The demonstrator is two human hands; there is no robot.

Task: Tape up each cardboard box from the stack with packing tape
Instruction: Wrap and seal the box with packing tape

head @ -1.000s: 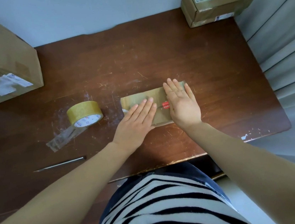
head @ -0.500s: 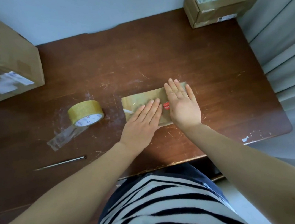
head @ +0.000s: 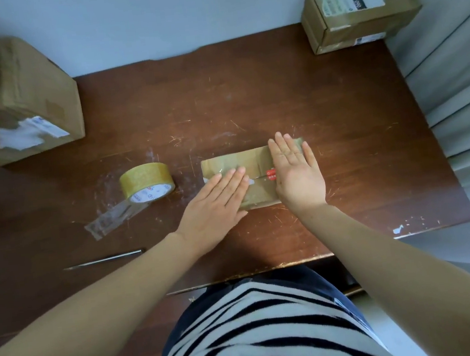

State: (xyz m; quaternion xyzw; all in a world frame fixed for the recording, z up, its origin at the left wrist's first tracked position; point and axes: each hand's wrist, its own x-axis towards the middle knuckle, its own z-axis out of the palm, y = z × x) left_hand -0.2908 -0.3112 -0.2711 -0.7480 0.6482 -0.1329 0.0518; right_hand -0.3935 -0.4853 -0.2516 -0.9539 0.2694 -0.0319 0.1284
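Close to the person, both hands lie flat on the small cardboard box in the middle of the worktop. The left hand presses its left part, the right hand its right end. Neither grip holds anything; the fingers are straight. The box's long axis runs left to right. The tape roll stands just left of it, nearer the left hand, which would probably fetch it. Farther off, a large box and a labelled box wait.

Box label, red sticker, tape roll: print probably illegible.
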